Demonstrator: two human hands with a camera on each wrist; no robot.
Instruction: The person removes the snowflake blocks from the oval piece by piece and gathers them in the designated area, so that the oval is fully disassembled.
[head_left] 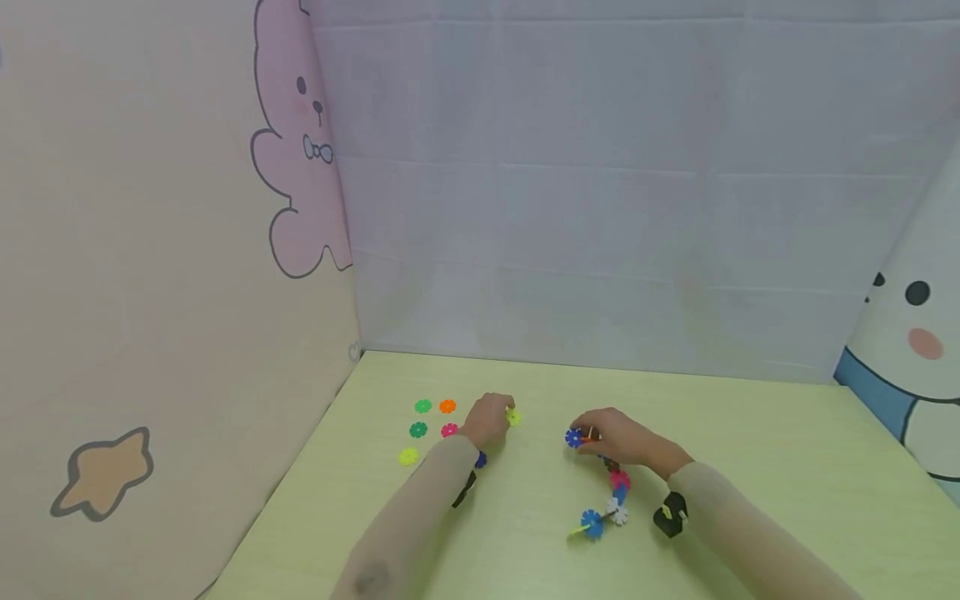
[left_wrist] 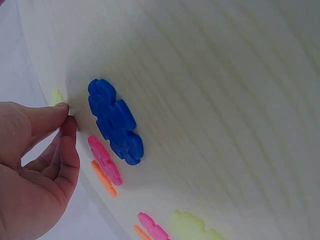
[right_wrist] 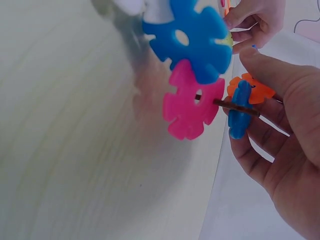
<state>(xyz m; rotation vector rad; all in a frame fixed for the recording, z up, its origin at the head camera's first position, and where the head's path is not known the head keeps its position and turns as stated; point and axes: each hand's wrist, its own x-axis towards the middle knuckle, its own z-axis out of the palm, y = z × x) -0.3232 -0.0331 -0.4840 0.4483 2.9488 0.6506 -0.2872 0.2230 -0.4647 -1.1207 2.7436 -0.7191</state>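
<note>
My left hand pinches a yellow-green notched building disc between thumb and fingertips; in the left wrist view, the fingers hide most of this disc. Over on the right, my right hand grips the far end of a chain of slotted-together discs. A dark blue disc shows at its fingertips. Close up in the right wrist view, the fingers are around an orange disc and a blue disc. A brown disc seen edge-on links these to a pink disc.
The chain trails toward me through a white disc and a blue disc to a yellow one. Loose discs lie left of my left hand, among them green, orange and yellow. A curtain stands behind the table.
</note>
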